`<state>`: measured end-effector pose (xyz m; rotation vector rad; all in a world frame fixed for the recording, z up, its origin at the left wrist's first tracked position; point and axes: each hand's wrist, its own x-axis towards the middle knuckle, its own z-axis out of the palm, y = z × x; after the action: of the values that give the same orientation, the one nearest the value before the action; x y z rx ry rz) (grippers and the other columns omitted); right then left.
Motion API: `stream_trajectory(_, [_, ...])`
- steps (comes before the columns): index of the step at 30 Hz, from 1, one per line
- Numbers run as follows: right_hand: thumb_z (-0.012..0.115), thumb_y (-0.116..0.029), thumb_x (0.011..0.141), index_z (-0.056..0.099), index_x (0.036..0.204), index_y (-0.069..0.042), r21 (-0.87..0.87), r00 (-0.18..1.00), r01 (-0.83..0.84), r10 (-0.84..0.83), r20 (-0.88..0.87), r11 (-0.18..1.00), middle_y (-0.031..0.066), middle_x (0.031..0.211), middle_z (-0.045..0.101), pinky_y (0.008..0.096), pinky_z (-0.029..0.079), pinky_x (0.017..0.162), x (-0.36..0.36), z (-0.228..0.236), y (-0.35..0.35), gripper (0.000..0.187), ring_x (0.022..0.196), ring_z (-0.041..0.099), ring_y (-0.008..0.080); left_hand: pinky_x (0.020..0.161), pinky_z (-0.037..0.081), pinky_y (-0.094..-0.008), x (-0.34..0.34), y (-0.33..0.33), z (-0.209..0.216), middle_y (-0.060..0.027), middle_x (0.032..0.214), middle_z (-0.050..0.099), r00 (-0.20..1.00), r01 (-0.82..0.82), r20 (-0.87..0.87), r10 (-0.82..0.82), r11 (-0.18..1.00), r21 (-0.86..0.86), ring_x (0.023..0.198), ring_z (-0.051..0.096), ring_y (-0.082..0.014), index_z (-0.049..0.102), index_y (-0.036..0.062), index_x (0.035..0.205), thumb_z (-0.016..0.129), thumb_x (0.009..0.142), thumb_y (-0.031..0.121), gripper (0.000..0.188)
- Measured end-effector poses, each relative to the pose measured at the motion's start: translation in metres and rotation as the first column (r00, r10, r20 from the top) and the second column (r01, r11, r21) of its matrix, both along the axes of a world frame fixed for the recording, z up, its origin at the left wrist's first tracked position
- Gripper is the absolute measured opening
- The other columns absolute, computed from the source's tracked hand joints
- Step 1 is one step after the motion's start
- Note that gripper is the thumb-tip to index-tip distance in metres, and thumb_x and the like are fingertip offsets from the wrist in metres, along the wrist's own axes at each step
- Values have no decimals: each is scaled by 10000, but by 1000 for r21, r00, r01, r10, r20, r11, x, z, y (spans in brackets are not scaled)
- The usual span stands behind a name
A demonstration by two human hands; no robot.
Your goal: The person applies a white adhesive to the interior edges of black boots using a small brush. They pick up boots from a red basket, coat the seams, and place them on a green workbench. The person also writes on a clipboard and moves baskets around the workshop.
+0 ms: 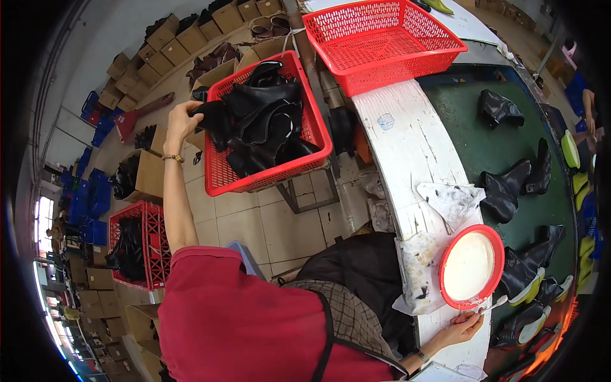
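Observation:
My left hand (184, 121) reaches out to the red plastic basket (215, 186) on the left. Its fingers are closed on the edge of a black leather boot upper (217, 124) by the basket's left wall. More black boot uppers (254, 118) lie heaped in that basket. At the lower right, my right hand (463, 329) holds a small brush (500, 301) by its thin handle; its tip is white. Just beyond that hand stands a red-rimmed bowl (470, 264) of creamy white liquid, perhaps glue. It rests on a stained cloth (420, 254) on the white bench edge.
Black boots (506, 188), several with pale soles, stand on the green conveyor belt (458, 127) to the right. An empty red basket (344, 81) sits across the bench's far end. A red crate (153, 248) and cardboard boxes (149, 175) stand on the floor at left.

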<state>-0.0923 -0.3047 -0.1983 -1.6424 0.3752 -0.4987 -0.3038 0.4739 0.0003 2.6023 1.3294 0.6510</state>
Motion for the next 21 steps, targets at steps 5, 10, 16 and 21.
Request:
stream_trajectory(5, [535, -224, 1095, 572, 1237, 17, 6, 998, 59, -59, 7, 998, -29, 693, 448, 219, 258, 458, 1, 11, 12, 283, 524, 336, 36, 1044, 489, -462, 54, -61, -21, -170, 1279, 636, 910, 371, -283, -302, 898, 235, 1260, 560, -409, 594, 147, 1419, 809, 714, 72, 741])
stream_trajectory(10, [543, -219, 1092, 573, 1232, 12, 58, 999, 38, -40, 23, 998, -36, 688, 461, 213, 251, 459, 2, 5, 7, 272, 526, 340, 29, 1081, 470, -441, 68, -66, -78, -228, 1269, 650, 901, 227, -332, -280, 955, -191, 1219, 602, -397, 514, 118, 1483, 834, 658, 59, 887])
stream_trajectory(16, [548, -229, 1090, 582, 1219, 0, 57, 998, 52, -53, 17, 997, -43, 683, 448, 216, 233, 453, 1, 8, 11, 265, 522, 327, 26, 979, 539, -346, 45, -9, -62, -98, 1251, 710, 858, 315, 490, -154, 911, -265, 1087, 691, -226, 652, 36, 1332, 848, 703, 34, 660])
stream_trajectory(21, [531, -248, 1098, 578, 1207, -5, 26, 999, 36, -37, 16, 999, -45, 683, 432, 218, 237, 453, 1, 8, 11, 270, 525, 336, 25, 796, 629, -333, 55, -34, -31, -103, 1095, 723, 538, 435, 832, 136, 801, -412, 903, 733, -178, 637, 3, 1266, 845, 805, 44, 507])
